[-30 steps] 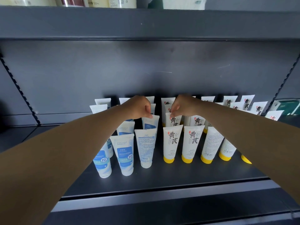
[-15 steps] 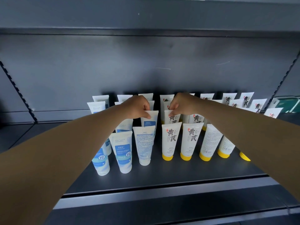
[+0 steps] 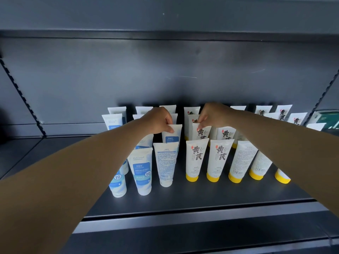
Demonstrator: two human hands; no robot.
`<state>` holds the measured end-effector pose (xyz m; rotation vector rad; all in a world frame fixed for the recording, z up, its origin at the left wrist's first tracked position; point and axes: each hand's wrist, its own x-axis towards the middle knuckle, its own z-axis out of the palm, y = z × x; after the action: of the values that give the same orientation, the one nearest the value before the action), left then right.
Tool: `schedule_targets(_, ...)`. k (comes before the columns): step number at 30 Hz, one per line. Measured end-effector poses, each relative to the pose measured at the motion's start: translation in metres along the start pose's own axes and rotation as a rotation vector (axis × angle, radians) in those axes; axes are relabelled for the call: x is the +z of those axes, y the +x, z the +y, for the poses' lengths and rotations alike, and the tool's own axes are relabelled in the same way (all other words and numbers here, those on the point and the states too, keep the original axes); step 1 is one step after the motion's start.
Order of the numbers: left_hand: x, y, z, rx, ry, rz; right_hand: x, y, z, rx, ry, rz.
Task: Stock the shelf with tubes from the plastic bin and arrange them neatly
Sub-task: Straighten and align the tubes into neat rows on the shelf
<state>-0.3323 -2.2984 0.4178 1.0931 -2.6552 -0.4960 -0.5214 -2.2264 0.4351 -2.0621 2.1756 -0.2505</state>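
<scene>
Several white tubes stand cap-down in rows on a dark grey shelf (image 3: 183, 198). The left group has blue labels, the right group yellow caps and black lettering. My left hand (image 3: 157, 120) pinches the top edge of a blue-label tube (image 3: 173, 135) in the second row. My right hand (image 3: 214, 114) pinches the top of a yellow-cap tube (image 3: 201, 132) in the second row beside it. Both forearms reach in from the lower corners and hide some tubes. The plastic bin is out of view.
The shelf's back panel (image 3: 165, 74) rises close behind the last row. An upper shelf (image 3: 165, 15) overhangs. A green and white box (image 3: 328, 120) sits at the far right. Bare shelf lies left of the tubes and in front of them.
The view has tilted slightly downward, so the shelf sits lower in frame. Both hands stay pinched on the same second-row tubes with only small shifts.
</scene>
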Motion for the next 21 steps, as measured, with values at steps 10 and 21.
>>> schedule_targets(10,-0.004,-0.001,0.002,-0.023,0.015,-0.046,0.002,-0.002,-0.001,0.001,0.022,-0.035)
schedule_targets(21,-0.035,-0.017,-0.010,-0.055,-0.013,-0.027,-0.010,-0.006,-0.016,0.017,-0.071,-0.021)
